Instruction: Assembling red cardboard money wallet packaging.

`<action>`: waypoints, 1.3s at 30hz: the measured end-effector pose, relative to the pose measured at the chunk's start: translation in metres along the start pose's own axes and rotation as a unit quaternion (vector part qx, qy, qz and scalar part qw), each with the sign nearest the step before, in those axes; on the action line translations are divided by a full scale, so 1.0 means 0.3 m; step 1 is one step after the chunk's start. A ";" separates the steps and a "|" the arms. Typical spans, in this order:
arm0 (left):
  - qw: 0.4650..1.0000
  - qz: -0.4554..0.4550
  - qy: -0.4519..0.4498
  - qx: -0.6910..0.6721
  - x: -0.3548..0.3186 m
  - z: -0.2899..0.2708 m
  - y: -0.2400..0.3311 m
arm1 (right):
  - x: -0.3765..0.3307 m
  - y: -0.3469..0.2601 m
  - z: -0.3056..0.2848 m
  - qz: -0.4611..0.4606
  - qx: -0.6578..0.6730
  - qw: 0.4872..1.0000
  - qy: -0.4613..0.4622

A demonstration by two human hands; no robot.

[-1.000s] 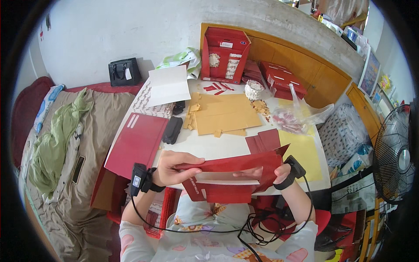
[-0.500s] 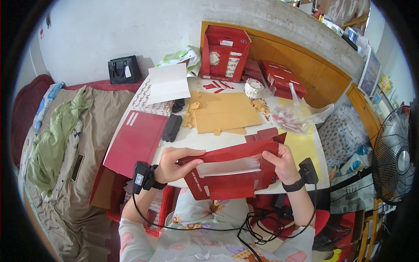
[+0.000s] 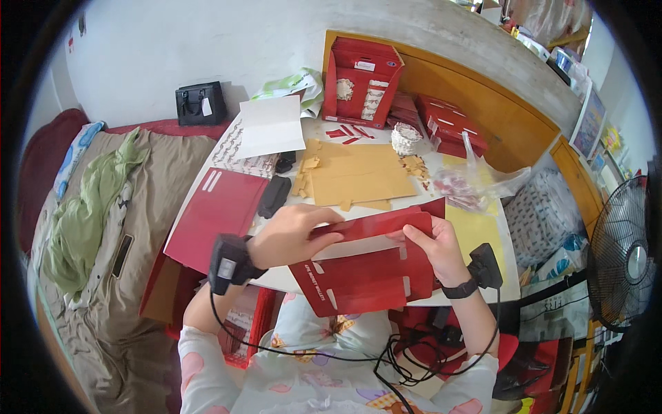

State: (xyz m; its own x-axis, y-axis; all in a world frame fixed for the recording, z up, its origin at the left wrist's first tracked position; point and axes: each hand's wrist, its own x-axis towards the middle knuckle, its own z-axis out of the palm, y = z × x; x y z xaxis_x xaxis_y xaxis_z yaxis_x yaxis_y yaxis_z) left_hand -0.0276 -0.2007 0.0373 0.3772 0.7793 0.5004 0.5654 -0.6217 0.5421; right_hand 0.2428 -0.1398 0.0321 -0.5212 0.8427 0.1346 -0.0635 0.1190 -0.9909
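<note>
Watching remotely, I see both hands apart, left hand pinching a red card sleeve's upper flap, right hand clasping its right side.

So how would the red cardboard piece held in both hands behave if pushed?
The red cardboard piece is probably light, since its edges look thin. Its front panel looks flat, so likely fairly stiff. The upper flap, angled against that panel, would probably hinge rather than resist.
</note>
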 end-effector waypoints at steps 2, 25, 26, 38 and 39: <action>0.996 -0.015 -0.043 0.082 0.030 0.014 0.044 | 0.011 -0.010 0.015 0.020 0.011 0.999 -0.039; 0.986 0.044 -0.153 0.052 0.052 0.039 0.094 | -0.031 0.059 -0.032 0.118 0.146 0.945 -0.269; 0.983 0.018 -0.171 0.060 0.052 0.040 0.096 | -0.029 0.038 -0.015 0.109 0.123 0.959 -0.230; 0.980 -0.043 -0.192 -0.006 0.061 0.049 0.066 | -0.022 -0.009 0.009 0.038 -0.052 0.994 -0.086; 0.980 -0.042 -0.192 -0.006 0.064 0.052 0.064 | -0.024 0.004 0.014 0.016 -0.046 0.997 -0.064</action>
State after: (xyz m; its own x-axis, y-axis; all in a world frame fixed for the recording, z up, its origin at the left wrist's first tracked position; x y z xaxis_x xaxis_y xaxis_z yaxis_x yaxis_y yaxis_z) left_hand 0.0019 -0.1966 0.0468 0.5794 0.7985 0.1632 0.5984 -0.5527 0.5800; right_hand 0.2429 -0.1481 0.0300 -0.6265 0.7737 0.0945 0.0311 0.1459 -0.9888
